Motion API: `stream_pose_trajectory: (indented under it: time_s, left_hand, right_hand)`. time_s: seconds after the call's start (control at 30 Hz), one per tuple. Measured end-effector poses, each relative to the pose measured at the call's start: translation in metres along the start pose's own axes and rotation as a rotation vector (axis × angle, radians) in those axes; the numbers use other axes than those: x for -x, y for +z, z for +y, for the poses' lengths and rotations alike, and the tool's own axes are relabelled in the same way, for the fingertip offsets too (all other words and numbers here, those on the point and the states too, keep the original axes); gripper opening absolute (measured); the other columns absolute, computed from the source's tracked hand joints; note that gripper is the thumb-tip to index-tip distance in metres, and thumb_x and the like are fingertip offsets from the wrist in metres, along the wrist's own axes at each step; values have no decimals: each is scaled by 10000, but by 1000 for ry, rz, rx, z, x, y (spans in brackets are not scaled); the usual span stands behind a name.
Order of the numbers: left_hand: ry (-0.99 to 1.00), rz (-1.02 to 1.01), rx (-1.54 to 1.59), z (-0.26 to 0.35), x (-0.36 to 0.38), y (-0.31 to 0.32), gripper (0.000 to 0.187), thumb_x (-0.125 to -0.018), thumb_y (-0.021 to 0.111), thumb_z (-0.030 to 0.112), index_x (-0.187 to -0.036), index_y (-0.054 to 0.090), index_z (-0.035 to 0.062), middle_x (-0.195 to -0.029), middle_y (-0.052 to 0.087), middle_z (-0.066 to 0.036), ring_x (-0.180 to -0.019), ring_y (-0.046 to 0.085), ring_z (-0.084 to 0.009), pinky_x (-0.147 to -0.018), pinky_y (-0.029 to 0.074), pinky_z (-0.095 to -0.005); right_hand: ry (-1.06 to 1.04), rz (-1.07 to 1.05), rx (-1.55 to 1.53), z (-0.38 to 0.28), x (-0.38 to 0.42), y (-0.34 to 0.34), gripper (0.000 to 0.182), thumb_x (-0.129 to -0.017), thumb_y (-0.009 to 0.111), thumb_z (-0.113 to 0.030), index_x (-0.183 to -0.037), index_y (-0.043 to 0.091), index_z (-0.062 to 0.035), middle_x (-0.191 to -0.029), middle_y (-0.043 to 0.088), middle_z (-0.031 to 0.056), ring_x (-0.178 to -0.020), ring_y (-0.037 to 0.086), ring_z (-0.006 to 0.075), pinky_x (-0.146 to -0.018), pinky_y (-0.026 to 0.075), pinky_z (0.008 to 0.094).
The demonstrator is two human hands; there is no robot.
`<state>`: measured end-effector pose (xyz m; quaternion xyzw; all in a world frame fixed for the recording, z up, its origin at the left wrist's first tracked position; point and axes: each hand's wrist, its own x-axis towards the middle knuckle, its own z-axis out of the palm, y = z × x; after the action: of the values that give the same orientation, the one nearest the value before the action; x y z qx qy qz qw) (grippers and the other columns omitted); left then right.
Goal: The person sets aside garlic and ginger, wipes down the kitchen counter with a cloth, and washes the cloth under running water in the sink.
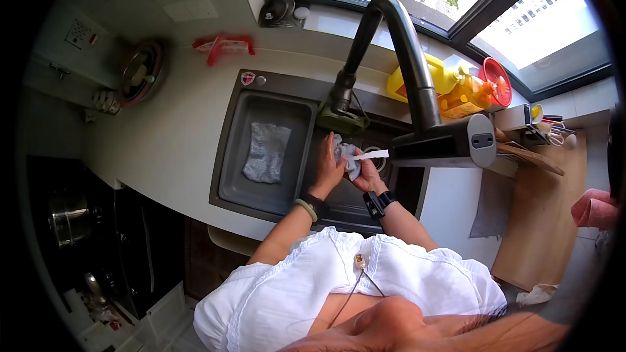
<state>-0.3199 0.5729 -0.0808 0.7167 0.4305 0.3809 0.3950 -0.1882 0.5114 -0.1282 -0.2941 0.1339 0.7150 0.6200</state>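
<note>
Over the right basin of the dark sink, a crumpled grey cloth with a white tag is bunched between both hands. My left hand presses against its left side, fingers pointing up and close together. Gripping the lower right part is my right hand, its fingers partly hidden by the cloth. Another grey cloth lies flat in the left basin. The black faucet arches above the hands, and a green caddy hangs below its neck.
Yellow and orange bottles and a red basket stand behind the sink on the right. A wooden board and a grey cloth lie on the right counter. A red-edged packet rests at the back left.
</note>
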Motion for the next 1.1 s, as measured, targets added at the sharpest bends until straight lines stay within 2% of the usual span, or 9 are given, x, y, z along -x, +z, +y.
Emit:
stream_pose_trajectory:
  time_s: [0.07,0.17,0.3,0.5,0.67,0.8,0.9,1.0,1.1]
  left_hand:
    - [11,-189,-7,3,2,-3,630,-828,691,177,-1374,423,11,-1390,402,-258,-1266,437,-396,-1014,401,-453]
    - [-188,-225,-14,30,6,-3,570,-834,694,228,-1320,470,31,-1338,451,-261,-1220,461,-414,-981,414,-463]
    - [-188,-223,-111,8,11,10,517,-874,656,333,-1252,489,22,-1208,531,-260,-1103,522,-455,-881,459,-507]
    - [-264,-177,-125,7,9,13,339,-932,574,349,-1094,559,52,-922,645,-266,-844,612,-489,-705,487,-570]
    - [-217,-123,-148,10,6,11,324,-985,489,337,-927,635,52,-794,655,-260,-755,605,-498,-664,491,-564]
    - [-419,-188,-42,-33,14,30,388,-981,512,380,-877,654,34,-762,672,-194,-732,664,-376,-643,509,-479]
    - [-764,-201,369,-65,20,30,429,-978,528,443,-920,671,42,-794,693,-92,-733,671,-250,-613,510,-399]
    - [-1043,-175,621,-50,11,-5,439,-957,556,482,-1052,676,71,-823,678,-59,-728,649,-184,-558,511,-356]
    - [-1102,-265,645,-13,-2,-32,467,-917,619,503,-1117,658,84,-857,669,-48,-761,645,-163,-520,500,-293]
  right_hand:
    - [29,-15,26,-3,6,12,397,-1003,497,-437,-1161,593,-86,-1116,661,75,-1019,641,230,-893,534,399]
    - [48,44,63,1,9,23,415,-994,496,-478,-1086,621,-94,-1014,687,46,-921,660,188,-821,551,337]
    - [43,182,235,5,6,22,417,-987,496,-509,-1005,625,-113,-907,685,11,-835,660,170,-752,562,315]
    - [-12,326,430,15,23,56,271,-1008,471,-422,-943,609,-198,-884,640,-21,-770,623,149,-657,532,316]
    - [-25,395,707,16,23,49,250,-989,485,-369,-1095,628,-194,-1020,631,-25,-876,583,127,-705,467,323]
    - [43,570,953,11,35,70,281,-984,465,-338,-1121,634,-160,-1038,626,2,-884,579,146,-731,455,299]
    - [-97,333,880,8,22,34,277,-981,550,-359,-1105,625,-123,-953,646,-4,-800,572,126,-648,460,373]
    - [81,164,545,-16,33,50,294,-966,599,-303,-1157,616,-80,-1019,657,18,-860,601,130,-718,479,357]
    - [78,70,819,-37,53,58,263,-918,673,-208,-1136,629,-68,-1064,663,26,-927,616,135,-804,486,313]
